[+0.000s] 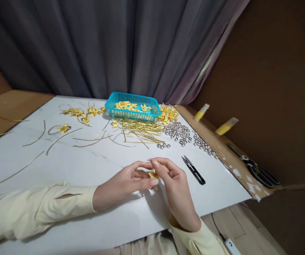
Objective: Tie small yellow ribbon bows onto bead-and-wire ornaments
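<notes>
Above the front half of the white tabletop, my left hand (132,180) pinches a small yellow ribbon flower (153,175) between thumb and fingers. A bit of something shiny shows just under it. My right hand (174,179) meets the left from the other side, thumb and forefinger pressed together right above the flower; what lies between those fingertips is too small to make out. Thread snips (193,170) with black handles lie to the right of my right hand. Beyond both hands are a heap of gold wire pieces (142,131) and many shiny silver beads (177,131).
At the back stands a blue basket (133,118) of yellow flowers, with more flowers (168,113) heaped beside it. Flowers with wire loops (63,129) and loose wires lie left. Along the right edge are two yellow tubes (226,126) and black-handled scissors (258,171). A curtain (102,46) hangs behind.
</notes>
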A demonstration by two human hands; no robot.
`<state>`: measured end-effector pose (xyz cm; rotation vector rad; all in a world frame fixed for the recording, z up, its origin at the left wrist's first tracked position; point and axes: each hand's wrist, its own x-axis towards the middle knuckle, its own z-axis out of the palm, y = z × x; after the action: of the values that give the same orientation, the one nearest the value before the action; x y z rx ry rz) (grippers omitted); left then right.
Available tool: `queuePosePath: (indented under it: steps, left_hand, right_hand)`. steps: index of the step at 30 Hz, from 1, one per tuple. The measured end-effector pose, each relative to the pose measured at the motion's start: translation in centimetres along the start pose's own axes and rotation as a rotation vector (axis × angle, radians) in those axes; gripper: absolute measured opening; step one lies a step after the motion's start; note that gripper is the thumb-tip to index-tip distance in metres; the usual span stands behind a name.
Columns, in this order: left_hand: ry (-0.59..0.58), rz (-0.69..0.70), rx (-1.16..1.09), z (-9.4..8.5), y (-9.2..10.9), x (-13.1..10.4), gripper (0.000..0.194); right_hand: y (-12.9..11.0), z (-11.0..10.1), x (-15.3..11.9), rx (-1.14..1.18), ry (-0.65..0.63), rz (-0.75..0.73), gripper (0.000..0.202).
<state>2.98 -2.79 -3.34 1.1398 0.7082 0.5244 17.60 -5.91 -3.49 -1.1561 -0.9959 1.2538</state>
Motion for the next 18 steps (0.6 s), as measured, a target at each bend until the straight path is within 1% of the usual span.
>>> queuePosePath:
  steps: [3,5,7,9,12,15,18]
  left_hand:
    - [0.0,0.034,0.035,-0.14,0.03,0.24,0.029]
    - [-0.006,0.043,0.049,-0.33,0.04,0.38,0.026]
    - [0.032,0.014,0.049,-0.47,-0.01,0.46,0.027]
    - [0.078,-0.034,0.023,-0.5,-0.16,0.49,0.032]
    - [0.065,-0.075,-0.038,-0.33,-0.53,0.5,0.04]
    - [0.06,-0.054,-0.039,0.0,-0.72,0.42,0.04]
    - [0.102,0.013,0.055,0.22,-0.48,0.28,0.031]
  right_hand:
    - [-0.15,-0.05,-0.13,-0.007,-0.043,0.012,0.025]
    - [-0.3,-0.04,-0.2,-0.005,-0.048,-0.015,0.025]
    - [-0.41,0.02,-0.24,0.009,-0.044,-0.058,0.022]
    - [-0.44,0.15,-0.25,0.029,-0.041,-0.087,0.021]
    - [-0.35,0.4,-0.29,0.037,-0.034,-0.081,0.024]
    - [-0.21,0.64,-0.42,0.022,-0.006,-0.082,0.025]
    - [-0.12,0.57,-0.55,-0.032,0.032,-0.083,0.02]
